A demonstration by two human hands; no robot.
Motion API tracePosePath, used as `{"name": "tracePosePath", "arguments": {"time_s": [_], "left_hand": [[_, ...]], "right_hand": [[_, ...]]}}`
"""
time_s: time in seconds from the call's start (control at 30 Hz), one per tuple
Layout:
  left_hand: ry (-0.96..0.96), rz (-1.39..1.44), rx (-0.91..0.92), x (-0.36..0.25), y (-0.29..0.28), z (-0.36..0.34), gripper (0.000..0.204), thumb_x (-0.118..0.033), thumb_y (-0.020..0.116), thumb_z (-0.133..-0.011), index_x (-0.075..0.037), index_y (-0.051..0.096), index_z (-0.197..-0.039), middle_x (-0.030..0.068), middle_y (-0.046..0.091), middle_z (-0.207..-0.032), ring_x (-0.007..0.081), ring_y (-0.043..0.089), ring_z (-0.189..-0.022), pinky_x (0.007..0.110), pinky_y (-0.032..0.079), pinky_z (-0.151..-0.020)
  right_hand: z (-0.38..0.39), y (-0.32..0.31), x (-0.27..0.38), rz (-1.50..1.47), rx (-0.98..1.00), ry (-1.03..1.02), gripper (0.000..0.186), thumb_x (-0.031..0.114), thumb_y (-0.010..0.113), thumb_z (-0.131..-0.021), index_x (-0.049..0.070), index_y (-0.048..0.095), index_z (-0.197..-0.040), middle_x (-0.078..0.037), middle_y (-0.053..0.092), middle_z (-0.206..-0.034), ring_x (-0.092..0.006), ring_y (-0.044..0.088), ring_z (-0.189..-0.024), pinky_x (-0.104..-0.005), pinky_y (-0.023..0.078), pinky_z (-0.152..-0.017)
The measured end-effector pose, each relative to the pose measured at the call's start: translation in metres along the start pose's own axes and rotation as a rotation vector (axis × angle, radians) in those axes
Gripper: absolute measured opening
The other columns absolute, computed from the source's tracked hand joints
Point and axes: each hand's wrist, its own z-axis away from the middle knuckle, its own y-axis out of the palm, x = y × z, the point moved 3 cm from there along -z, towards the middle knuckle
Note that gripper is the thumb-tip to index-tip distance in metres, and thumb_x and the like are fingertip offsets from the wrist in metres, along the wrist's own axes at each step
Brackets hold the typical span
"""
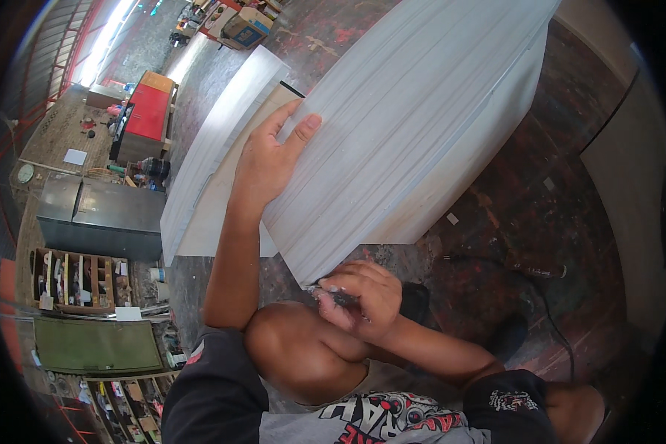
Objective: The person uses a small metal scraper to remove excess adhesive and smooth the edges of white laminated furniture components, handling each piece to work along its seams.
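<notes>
A large pale grey, wood-grain panel piece (407,111) stands tilted in front of me, its lowest corner close to my knees. My left hand (266,163) grips its left edge, the thumb lying on the streaked face and the fingers at the edge. Down at the bottom corner, my right hand (366,296) is closed around a small dark tool (340,297). Its tip meets the panel's corner edge. The fingers cover most of this tool, so its exact kind cannot be made out.
Behind my left arm stands a similar pale panel piece (214,140). A corded cylindrical power tool (544,271) lies on the stained floor at right. Along the left are a red cabinet (146,111), a grey metal cabinet (100,214) and a wooden compartment rack (81,280). A cardboard box (246,29) sits far back.
</notes>
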Motion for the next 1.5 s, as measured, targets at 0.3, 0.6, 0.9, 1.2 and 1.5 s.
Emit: {"name": "tracePosePath", "arguments": {"time_s": [0.3, 0.6, 0.9, 1.2, 1.5], "left_hand": [[0.003, -0.013, -0.005, -0.003, -0.002, 0.001, 0.084, -0.065, 0.069, -0.096, 0.005, 0.061, -0.144, 0.0271, 0.07, -0.133, 0.0324, 0.069, -0.122, 0.04, 0.049, -0.107], [-0.04, -0.019, 0.029, -0.004, -0.003, 0.001, 0.07, -0.049, 0.069, -0.103, 0.005, 0.059, -0.146, 0.0241, 0.066, -0.14, 0.0261, 0.06, -0.133, 0.035, 0.043, -0.113], [-0.078, -0.018, 0.036, -0.014, -0.001, 0.004, 0.072, -0.051, 0.069, -0.103, 0.005, 0.059, -0.146, 0.0234, 0.067, -0.139, 0.0245, 0.062, -0.13, 0.034, 0.044, -0.112], [0.0, -0.022, 0.002, -0.012, 0.0, 0.003, 0.077, -0.059, 0.069, -0.099, 0.003, 0.061, -0.145, 0.0243, 0.069, -0.134, 0.0282, 0.066, -0.124, 0.037, 0.047, -0.108], [-0.045, -0.031, 0.023, -0.018, -0.003, 0.009, 0.072, -0.053, 0.069, -0.102, 0.004, 0.06, -0.146, 0.0236, 0.066, -0.14, 0.0257, 0.061, -0.132, 0.036, 0.044, -0.113]], "right_hand": [[0.006, 0.004, 0.002, 0.006, 0.006, 0.023, 0.032, 0.005, 0.086, -0.079, 0.006, 0.065, -0.102, -0.011, 0.074, -0.084, -0.0283, 0.075, -0.075, -0.0376, 0.059, -0.069], [0.011, 0.009, 0.004, -0.079, 0.008, 0.147, 0.033, 0.004, 0.089, -0.075, 0.006, 0.067, -0.101, -0.01, 0.074, -0.086, -0.0294, 0.074, -0.077, -0.0402, 0.058, -0.075], [0.01, 0.007, 0.001, -0.109, 0.007, 0.102, 0.034, 0.002, 0.086, -0.082, 0.005, 0.06, -0.103, -0.011, 0.072, -0.079, -0.0265, 0.074, -0.069, -0.0348, 0.057, -0.063], [0.008, 0.006, 0.007, -0.12, -0.024, 0.147, 0.035, 0.003, 0.087, -0.079, 0.005, 0.062, -0.103, -0.013, 0.075, -0.085, -0.0308, 0.073, -0.071, -0.0395, 0.057, -0.068], [0.011, 0.005, 0.005, -0.179, 0.003, 0.206, 0.033, 0.004, 0.088, -0.079, 0.006, 0.064, -0.102, -0.01, 0.075, -0.085, -0.0294, 0.073, -0.071, -0.0384, 0.056, -0.068]]}}
